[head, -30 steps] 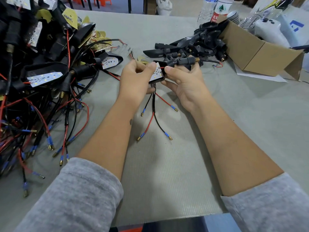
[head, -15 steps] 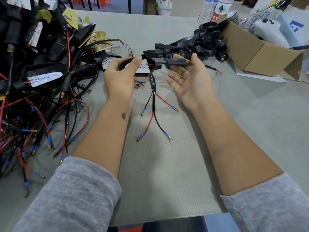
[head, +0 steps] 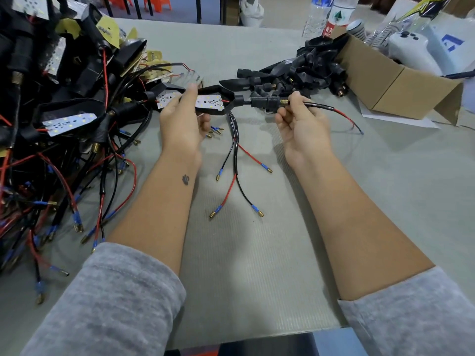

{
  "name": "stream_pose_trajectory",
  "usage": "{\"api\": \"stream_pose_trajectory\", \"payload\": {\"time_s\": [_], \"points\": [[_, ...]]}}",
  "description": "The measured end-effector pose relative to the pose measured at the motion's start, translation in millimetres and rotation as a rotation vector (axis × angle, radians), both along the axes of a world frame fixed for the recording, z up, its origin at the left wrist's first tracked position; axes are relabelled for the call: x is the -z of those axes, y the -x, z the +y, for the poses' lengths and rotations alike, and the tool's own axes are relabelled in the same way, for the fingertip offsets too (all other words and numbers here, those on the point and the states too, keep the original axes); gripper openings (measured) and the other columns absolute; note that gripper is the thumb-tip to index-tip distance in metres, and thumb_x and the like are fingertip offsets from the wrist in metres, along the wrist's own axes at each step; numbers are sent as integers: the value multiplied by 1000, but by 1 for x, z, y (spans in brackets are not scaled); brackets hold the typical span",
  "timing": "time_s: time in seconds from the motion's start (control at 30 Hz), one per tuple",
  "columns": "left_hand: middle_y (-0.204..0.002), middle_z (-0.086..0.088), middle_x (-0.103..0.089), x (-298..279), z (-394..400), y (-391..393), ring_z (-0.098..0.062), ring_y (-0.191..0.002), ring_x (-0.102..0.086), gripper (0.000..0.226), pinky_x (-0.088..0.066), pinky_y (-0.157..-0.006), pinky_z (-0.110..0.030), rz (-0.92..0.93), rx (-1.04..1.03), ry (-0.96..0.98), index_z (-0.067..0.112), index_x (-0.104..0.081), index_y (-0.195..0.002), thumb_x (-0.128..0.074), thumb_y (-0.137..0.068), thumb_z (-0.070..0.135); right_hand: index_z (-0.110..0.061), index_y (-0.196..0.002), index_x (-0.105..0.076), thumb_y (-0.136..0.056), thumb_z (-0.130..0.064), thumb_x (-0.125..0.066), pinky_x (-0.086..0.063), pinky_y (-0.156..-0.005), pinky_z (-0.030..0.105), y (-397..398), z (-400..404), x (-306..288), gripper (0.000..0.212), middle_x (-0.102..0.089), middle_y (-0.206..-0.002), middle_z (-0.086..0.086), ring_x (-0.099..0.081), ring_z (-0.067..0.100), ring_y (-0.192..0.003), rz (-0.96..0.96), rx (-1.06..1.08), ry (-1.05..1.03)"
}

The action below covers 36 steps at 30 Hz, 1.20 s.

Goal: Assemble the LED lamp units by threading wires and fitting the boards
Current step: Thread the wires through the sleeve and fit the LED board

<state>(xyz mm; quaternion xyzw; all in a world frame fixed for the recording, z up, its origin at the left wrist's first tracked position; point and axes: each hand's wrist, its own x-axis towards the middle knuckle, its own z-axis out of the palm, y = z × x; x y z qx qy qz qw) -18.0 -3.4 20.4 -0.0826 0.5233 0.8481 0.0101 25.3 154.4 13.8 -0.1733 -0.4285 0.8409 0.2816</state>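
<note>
Two hands (head: 244, 119) around lamp unit (head: 218, 102)

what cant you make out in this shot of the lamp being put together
Head view only:
- The LED board in the held lamp housing: its left end is covered by the left hand.
- Where the wire enters the threaded stem: hidden by the right hand fingers.
- The pile of wired lamps: cut off by the left edge.
- The bottle label: too small to read.
</note>
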Motion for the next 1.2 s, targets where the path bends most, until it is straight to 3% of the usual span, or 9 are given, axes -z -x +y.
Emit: {"api": "stream_pose_trajectory", "payload": {"time_s": [0.13,0.27,0.57,0.7,0.8,0.93,1.07,1.2], "points": [[-67,-2,-61,-1,-2,-1,-10,-50,-55,15,-48,-50,-21,-28,-5,-91,13,-59,-82,-57,-96,18,-8,-85,-55,-97,-11,-57,-53,-59,21,0,0,0,13,-57,-75,7,-58,13,-64,15,11,-24],[-77,-4,-60,1,-1,1,-10,-53,-54,13,-49,-50,-21,-26,5,-39,13,-58,-86,-54,-98,18,-7,-85,-56,-98,-11,-55,-54,-60,22,-1,-1,0,14,-60,-74,8,-62,14,-64,23,10,-19],[-71,2,-62,2,1,2,-8,-54,-53,18,-52,-55,-20,13,-8,15,18,-59,-81,-56,-98,24,-6,-92,-48,-103,-12,-45,-57,-59,23,-3,-2,-3,13,-63,-72,12,-69,15,-59,40,-34,-13],[-91,-3,-68,1,1,3,-18,-64,-69,15,-57,-59,-26,15,96,27,19,-55,-97,-46,-102,29,-4,-96,-49,-103,-12,-46,-56,-58,24,-2,0,-2,11,-64,-71,12,-69,15,-60,42,-39,12],[-99,-10,-68,2,1,2,-21,-62,-71,18,-56,-55,-26,1,137,43,13,-51,-112,-39,-104,25,-6,-88,-52,-100,-7,-51,-55,-59,22,-1,1,-1,12,-62,-72,9,-66,14,-59,18,-13,9],[-94,-11,-67,3,1,2,-20,-57,-70,15,-54,-53,-24,24,92,55,11,-50,-109,-38,-103,17,-8,-79,-55,-92,8,-57,-52,-59,20,-1,0,2,21,-58,-69,6,-59,13,-61,-6,-7,-81],[-102,-13,-66,4,-1,5,-20,-58,-69,13,-54,-55,-25,19,68,29,14,-53,-100,-41,-103,19,-8,-85,-55,-96,2,-54,-55,-62,21,-1,-1,2,15,-62,-77,9,-64,12,-61,-21,-21,-140],[-98,-13,-67,5,-1,6,-22,-59,-68,14,-56,-58,-26,6,65,-26,12,-55,-102,-44,-102,21,-6,-87,-52,-98,2,-49,-57,-62,23,-2,-2,1,14,-63,-77,12,-68,14,-60,6,-24,-133]]}}
